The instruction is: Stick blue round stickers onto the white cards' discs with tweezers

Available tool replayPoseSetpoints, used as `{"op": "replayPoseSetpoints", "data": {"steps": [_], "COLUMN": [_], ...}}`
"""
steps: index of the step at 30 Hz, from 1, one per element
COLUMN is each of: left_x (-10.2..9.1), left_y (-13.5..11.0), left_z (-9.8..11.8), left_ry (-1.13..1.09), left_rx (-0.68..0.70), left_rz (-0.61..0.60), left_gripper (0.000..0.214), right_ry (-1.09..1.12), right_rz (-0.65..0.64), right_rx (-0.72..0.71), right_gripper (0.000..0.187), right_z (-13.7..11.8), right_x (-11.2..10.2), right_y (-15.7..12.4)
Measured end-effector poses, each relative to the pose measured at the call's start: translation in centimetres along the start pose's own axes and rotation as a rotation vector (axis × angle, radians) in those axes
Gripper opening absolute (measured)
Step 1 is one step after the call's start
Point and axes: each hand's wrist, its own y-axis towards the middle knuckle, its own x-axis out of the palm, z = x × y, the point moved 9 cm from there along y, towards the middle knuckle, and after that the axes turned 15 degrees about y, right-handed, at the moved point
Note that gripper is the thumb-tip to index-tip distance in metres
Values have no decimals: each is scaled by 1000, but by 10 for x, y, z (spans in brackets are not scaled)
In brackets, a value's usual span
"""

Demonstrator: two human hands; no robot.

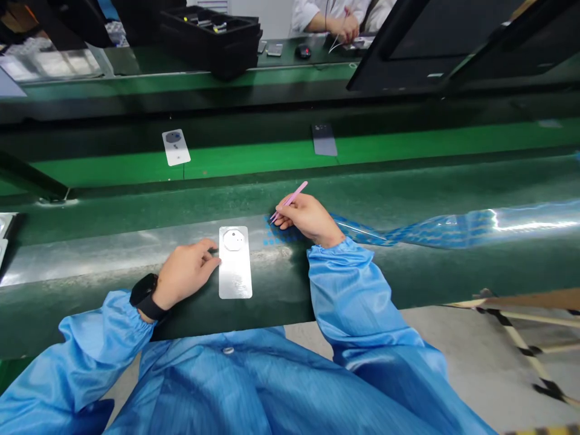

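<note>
A white phone back cover (235, 272) with a round camera area lies flat on the green bench in front of me. My left hand (186, 270) rests just to its left, fingers loosely bent and apart, the tips at the cover's left edge. My right hand (309, 219) is closed on pink tweezers (298, 193), held like a pen. Their tips point down at the left end of a clear strip (439, 231) dotted with small blue pieces. This strip runs off to the right along the bench, partly hidden beneath my right hand. Whether the tips pinch a piece is too small to tell.
Beyond the bench, a green conveyor belt (254, 152) carries a white phone cover (176, 147) and a dark grey one (324, 140). Farther back are a black bin (211, 39), a mouse (303, 52), a dark monitor (408, 42) and a co-worker's hands (344, 27).
</note>
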Motion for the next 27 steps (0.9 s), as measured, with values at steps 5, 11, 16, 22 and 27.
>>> {"op": "replayPoseSetpoints", "data": {"steps": [5, 11, 16, 22, 27], "left_x": [-8, 15, 16, 17, 17], "left_y": [27, 37, 35, 37, 36], "left_z": [10, 11, 13, 13, 16], "left_ry": [113, 164, 168, 150, 139], "left_rx": [194, 205, 193, 206, 210], "left_rz": [171, 34, 25, 28, 31], "left_gripper": [38, 64, 67, 67, 69], "right_ry": [-30, -56, -86, 15, 91], "right_rz": [15, 7, 42, 29, -26], "right_rx": [3, 27, 38, 58, 4], "right_gripper": [20, 19, 23, 28, 34], "right_z": [2, 5, 5, -1, -6], "right_x": [0, 0, -2, -8, 19], "right_y": [2, 3, 3, -5, -21]}}
